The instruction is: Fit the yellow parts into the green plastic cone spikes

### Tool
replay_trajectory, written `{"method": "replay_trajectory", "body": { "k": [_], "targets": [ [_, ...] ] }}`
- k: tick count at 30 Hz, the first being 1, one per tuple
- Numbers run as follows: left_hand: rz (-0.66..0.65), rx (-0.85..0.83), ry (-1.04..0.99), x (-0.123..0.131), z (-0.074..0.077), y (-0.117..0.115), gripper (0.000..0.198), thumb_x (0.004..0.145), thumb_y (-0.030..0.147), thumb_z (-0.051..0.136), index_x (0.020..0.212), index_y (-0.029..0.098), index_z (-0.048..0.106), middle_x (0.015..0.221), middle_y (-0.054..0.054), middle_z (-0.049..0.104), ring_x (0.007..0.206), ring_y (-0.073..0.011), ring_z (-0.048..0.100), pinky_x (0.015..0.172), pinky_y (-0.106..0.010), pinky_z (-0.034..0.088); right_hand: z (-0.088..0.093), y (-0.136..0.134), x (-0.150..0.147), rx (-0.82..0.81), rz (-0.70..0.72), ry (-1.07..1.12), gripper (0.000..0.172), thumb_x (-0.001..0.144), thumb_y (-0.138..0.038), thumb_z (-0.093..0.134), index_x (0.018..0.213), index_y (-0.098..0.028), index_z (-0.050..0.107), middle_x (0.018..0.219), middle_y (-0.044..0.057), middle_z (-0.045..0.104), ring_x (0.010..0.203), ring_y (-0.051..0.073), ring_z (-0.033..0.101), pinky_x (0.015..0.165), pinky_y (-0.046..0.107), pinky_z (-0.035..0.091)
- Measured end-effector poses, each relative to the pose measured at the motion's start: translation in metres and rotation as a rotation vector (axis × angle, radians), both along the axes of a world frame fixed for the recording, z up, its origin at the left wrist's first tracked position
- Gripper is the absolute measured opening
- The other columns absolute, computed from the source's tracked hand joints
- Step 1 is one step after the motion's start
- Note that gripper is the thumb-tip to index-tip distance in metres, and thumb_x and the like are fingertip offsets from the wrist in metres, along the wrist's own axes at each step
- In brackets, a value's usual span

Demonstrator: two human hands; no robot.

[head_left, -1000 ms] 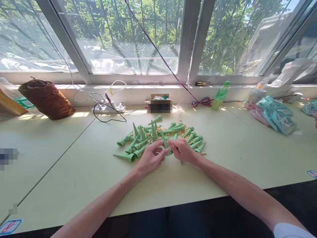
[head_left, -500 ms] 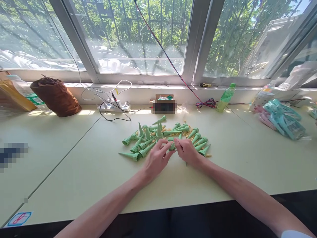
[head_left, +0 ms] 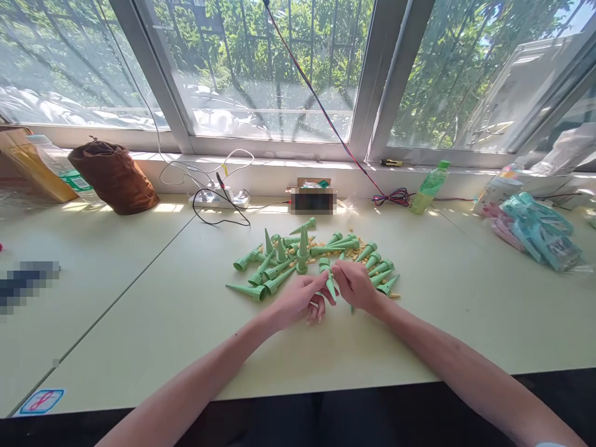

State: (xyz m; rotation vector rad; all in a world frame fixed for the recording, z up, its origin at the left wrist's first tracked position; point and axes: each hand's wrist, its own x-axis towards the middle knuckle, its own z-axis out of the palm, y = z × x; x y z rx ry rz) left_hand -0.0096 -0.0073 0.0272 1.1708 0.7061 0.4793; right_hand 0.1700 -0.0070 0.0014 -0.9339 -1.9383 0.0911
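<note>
A heap of green plastic cone spikes (head_left: 284, 261) lies on the pale table (head_left: 139, 323), mixed with small tan pieces (head_left: 351, 239). My left hand (head_left: 298, 301) and my right hand (head_left: 356, 285) meet at the near edge of the heap. Between them they pinch one green cone (head_left: 328, 279), its wide end up and its tip pointing down toward me. Both hands have their fingers curled around it.
A brown pouch (head_left: 114, 177) and a plastic bottle lie at the back left. A white power strip (head_left: 218, 198) with cables, a small cardboard box (head_left: 311, 195), a green bottle (head_left: 431, 186) and teal packets (head_left: 542, 233) line the window side.
The held cone has turned from tip-up to tip-down between my fingers. Both hands have stayed at the near edge of the heap, while the view has shifted a little.
</note>
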Motion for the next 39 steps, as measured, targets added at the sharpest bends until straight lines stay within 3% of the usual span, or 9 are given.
{"method": "replay_trajectory", "body": {
  "k": [6,10,14,19,26,31,34,37,39],
  "targets": [
    [0.034,-0.015,-0.058,-0.001,-0.003,0.002,0.052,0.081,0.063,0.061,0.072,0.013,0.057,0.047,0.0,0.052,0.039,-0.0083,0.047,0.036,-0.019,0.034,0.001,0.0,-0.001,-0.065,0.067,0.02,0.043,0.104,-0.034,0.031,0.064,-0.021,0.038,0.053,-0.003,0.047,0.046,0.009,0.037,0.051,0.023,0.03],
    [0.083,0.094,-0.049,-0.002,-0.007,0.002,0.046,0.083,0.058,0.063,0.071,0.014,0.053,0.049,0.001,0.054,0.04,-0.0078,0.046,0.038,-0.02,0.035,-0.003,-0.001,-0.003,-0.103,0.057,0.052,0.042,0.104,-0.033,0.032,0.065,-0.021,0.041,0.055,-0.003,0.046,0.048,0.009,0.036,0.051,0.023,0.03],
    [0.126,0.253,0.001,-0.003,-0.008,0.001,0.038,0.08,0.05,0.069,0.073,0.015,0.053,0.051,0.003,0.054,0.042,-0.0091,0.048,0.04,-0.02,0.037,-0.005,-0.002,-0.007,-0.128,0.032,0.1,0.043,0.103,-0.033,0.032,0.062,-0.021,0.033,0.054,-0.005,0.036,0.048,0.009,0.028,0.049,0.024,0.025],
    [0.16,0.43,0.063,-0.005,-0.012,-0.001,0.028,0.08,0.041,0.07,0.086,0.017,0.059,0.052,0.006,0.049,0.043,-0.0089,0.046,0.04,-0.02,0.038,-0.004,-0.003,-0.011,-0.221,0.023,0.132,0.045,0.103,-0.038,0.03,0.061,-0.021,0.031,0.054,-0.005,0.033,0.048,0.009,0.026,0.049,0.025,0.025],
    [0.297,0.795,0.155,-0.003,-0.015,-0.002,0.027,0.081,0.04,0.07,0.076,0.016,0.058,0.065,0.003,0.05,0.053,-0.0081,0.048,0.048,-0.02,0.044,-0.002,-0.005,-0.011,-0.307,0.047,0.156,0.05,0.103,-0.045,0.027,0.058,-0.022,0.03,0.048,-0.004,0.034,0.045,0.009,0.029,0.047,0.026,0.025],
    [0.317,1.082,0.128,-0.006,-0.016,-0.003,0.014,0.089,0.031,0.062,0.094,0.018,0.065,0.084,-0.002,0.056,0.058,-0.0072,0.049,0.05,-0.019,0.046,0.002,-0.008,-0.012,-0.327,0.09,0.179,0.051,0.103,-0.046,0.028,0.058,-0.021,0.03,0.048,-0.004,0.032,0.045,0.009,0.028,0.047,0.026,0.024],
    [0.312,1.246,0.135,-0.009,-0.018,-0.003,0.017,0.094,0.023,0.052,0.104,0.021,0.066,0.092,-0.004,0.059,0.059,-0.0069,0.05,0.05,-0.018,0.044,0.002,-0.008,-0.012,-0.312,0.109,0.172,0.05,0.103,-0.044,0.028,0.059,-0.021,0.029,0.049,-0.005,0.031,0.045,0.009,0.027,0.047,0.026,0.023],
    [0.342,1.313,0.163,-0.008,-0.019,-0.001,0.022,0.093,0.018,0.049,0.107,0.023,0.066,0.096,-0.005,0.06,0.059,-0.0064,0.05,0.051,-0.018,0.044,0.001,-0.007,-0.012,-0.278,0.072,0.155,0.049,0.103,-0.044,0.028,0.059,-0.021,0.027,0.05,-0.005,0.028,0.046,0.009,0.024,0.046,0.026,0.022],
    [0.377,1.252,0.188,-0.005,-0.019,-0.001,0.02,0.091,0.018,0.051,0.106,0.023,0.065,0.096,-0.004,0.059,0.058,-0.0057,0.049,0.051,-0.018,0.045,0.0,-0.006,-0.012,-0.231,0.021,0.151,0.049,0.103,-0.044,0.027,0.06,-0.022,0.028,0.051,-0.005,0.029,0.046,0.009,0.025,0.047,0.026,0.023]
  ]
}}
